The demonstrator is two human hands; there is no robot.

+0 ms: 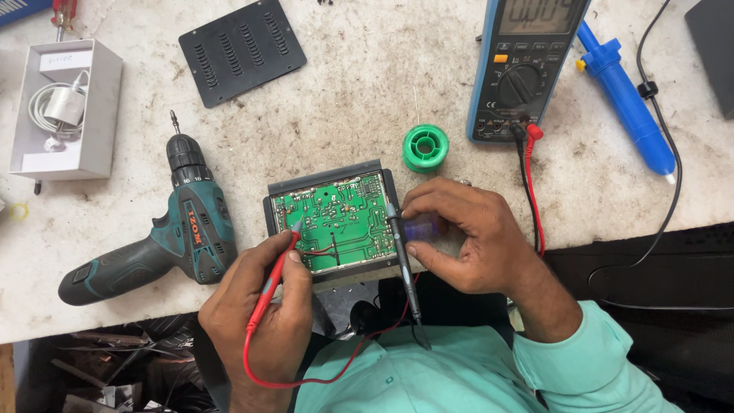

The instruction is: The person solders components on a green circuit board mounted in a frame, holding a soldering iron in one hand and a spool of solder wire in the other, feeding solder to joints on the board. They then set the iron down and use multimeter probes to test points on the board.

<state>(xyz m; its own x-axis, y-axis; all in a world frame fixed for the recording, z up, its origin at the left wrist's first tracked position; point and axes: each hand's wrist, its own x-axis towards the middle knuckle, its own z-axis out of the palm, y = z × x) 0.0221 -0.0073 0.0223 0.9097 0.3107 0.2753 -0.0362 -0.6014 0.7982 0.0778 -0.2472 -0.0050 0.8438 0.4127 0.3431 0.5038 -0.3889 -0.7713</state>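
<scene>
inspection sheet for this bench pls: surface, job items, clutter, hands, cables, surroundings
Surface: pale, stained worktop.
Job's things: green circuit board in a dark frame at the near edge; red probe and black probe both tip-down on it; multimeter behind.
Clutter: cordless drill, black vent cover, green solder spool, blue desoldering pump, white box with a charger.
Grippers: left hand holds the red probe; right hand holds the black probe.
Cables: red and black leads run from the meter; a black cable crosses the right side.
Surroundings: scrap below the bench, left.
</scene>
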